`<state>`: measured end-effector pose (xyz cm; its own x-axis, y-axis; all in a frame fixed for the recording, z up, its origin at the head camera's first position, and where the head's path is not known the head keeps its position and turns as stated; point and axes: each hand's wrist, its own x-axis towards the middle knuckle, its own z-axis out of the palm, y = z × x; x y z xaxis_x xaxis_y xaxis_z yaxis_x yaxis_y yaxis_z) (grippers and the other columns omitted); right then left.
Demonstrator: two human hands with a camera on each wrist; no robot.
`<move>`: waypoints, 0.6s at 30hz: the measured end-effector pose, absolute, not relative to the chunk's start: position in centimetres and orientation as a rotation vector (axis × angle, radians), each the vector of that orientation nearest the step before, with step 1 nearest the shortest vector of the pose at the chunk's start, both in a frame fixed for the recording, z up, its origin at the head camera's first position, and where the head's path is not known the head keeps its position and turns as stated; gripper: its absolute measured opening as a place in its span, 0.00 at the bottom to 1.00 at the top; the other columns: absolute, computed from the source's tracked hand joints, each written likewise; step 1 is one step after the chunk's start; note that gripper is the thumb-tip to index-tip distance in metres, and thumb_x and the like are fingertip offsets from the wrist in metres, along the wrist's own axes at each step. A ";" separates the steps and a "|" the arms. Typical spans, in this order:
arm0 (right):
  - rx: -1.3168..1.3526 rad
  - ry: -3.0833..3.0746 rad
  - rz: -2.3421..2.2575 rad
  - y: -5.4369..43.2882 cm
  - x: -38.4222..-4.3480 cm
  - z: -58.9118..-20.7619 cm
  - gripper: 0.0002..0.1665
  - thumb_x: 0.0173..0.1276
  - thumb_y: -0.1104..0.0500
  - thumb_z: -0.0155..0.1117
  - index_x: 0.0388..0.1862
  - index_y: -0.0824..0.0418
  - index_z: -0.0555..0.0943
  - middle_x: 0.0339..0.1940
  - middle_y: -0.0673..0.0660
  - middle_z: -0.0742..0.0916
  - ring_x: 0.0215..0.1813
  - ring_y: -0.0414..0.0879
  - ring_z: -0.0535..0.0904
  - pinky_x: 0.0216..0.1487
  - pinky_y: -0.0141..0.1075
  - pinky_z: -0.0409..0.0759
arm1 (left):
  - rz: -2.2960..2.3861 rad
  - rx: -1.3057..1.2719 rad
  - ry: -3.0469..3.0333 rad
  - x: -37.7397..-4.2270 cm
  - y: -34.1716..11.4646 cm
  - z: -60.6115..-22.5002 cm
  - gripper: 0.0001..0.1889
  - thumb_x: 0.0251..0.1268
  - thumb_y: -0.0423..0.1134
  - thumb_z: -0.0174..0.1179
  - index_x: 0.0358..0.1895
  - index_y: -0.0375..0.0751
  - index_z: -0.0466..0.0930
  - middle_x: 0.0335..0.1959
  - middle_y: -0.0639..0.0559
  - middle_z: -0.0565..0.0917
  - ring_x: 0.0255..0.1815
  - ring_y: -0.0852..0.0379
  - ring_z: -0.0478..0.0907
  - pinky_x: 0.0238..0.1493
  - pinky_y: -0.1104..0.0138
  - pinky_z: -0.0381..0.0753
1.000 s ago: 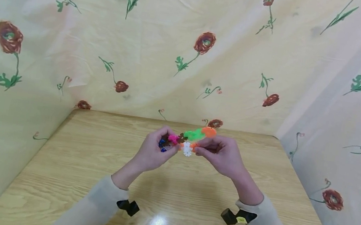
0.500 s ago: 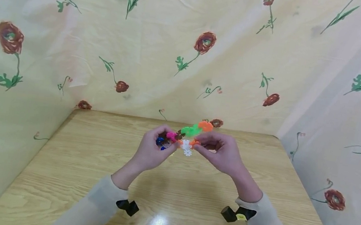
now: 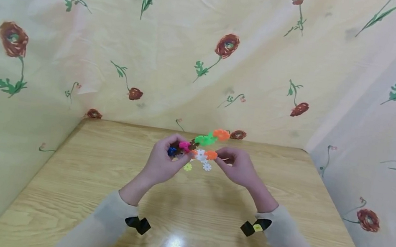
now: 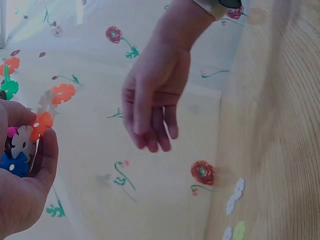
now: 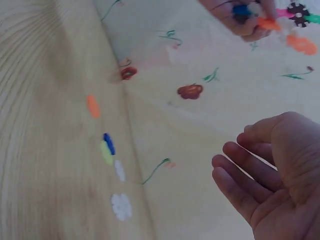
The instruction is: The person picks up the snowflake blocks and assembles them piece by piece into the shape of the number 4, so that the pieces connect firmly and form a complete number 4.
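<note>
My left hand holds a joined chain of flower-shaped interlocking discs above the table, thumb and fingers gripping it. One branch runs from a pink disc through brown and green discs to an orange disc. On the other, a white disc sits between two orange ones, the outer orange disc pointing at my right hand. A blue disc shows in the left palm. In both wrist views the right hand is apart from the chain, its fingers loosely bent around nothing.
Loose discs lie on the wooden table beyond the hands: a yellow disc, white discs, a blue disc and an orange disc. Flower-patterned cloth hangs behind and along both sides.
My right hand has let go of the outer orange disc and drawn away from it. The left hand has shifted slightly left with the chain, uncovering the yellow disc on the table.
</note>
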<state>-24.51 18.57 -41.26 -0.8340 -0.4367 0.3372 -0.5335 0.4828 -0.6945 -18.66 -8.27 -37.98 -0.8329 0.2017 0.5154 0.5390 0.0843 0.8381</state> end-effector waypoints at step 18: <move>0.817 -2.937 0.819 16.9 -26.1 -46.4 0.12 0.73 0.61 0.69 0.50 0.65 0.90 0.50 0.61 0.93 0.53 0.58 0.90 0.55 0.51 0.89 | -1.860 -0.668 -2.099 -18.8 -8.6 -37.8 0.08 0.68 0.27 0.70 0.46 0.31 0.82 0.41 0.36 0.85 0.37 0.64 0.82 0.42 0.73 0.86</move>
<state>-26.11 16.88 -46.43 -0.8659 -0.4856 0.1202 -0.4777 0.7313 -0.4869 -18.84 -8.55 -37.80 -0.8612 0.1668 0.4801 0.4968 0.0761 0.8645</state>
